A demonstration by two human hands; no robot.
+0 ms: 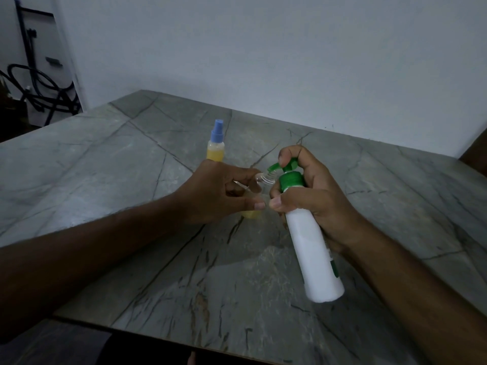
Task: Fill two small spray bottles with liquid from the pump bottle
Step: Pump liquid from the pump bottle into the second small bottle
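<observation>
Head view shows two hands meeting over a grey veined stone table [110, 159]. No brand or writing can be read anywhere: the pump bottle [311, 248] is plain white on the side facing the camera, with only a sliver of a green label showing at its right edge, too narrow to read.

Three containers are in sight. One is the white pump bottle with its green collar and green pump head [288, 164]. It is gripped in the right hand [313, 198], tilted so its base points toward the camera and its top leans away to the left. The fingers wrap around the bottle's upper part and one finger rests on top of the pump head. Its contents cannot be seen through the white wall.

The other two are small clear spray bottles. The open spray bottle [259, 180] is held in the left hand [218, 191], which is closed around it, thumb in front. Its threaded neck has no cap, and the green pump spout sits right at that mouth. Yellow liquid shows in its bottom below the left hand.

The capped spray bottle [216, 146] stands upright on the table just beyond the left hand, wearing a blue sprayer top and mostly full of yellow liquid.
</observation>
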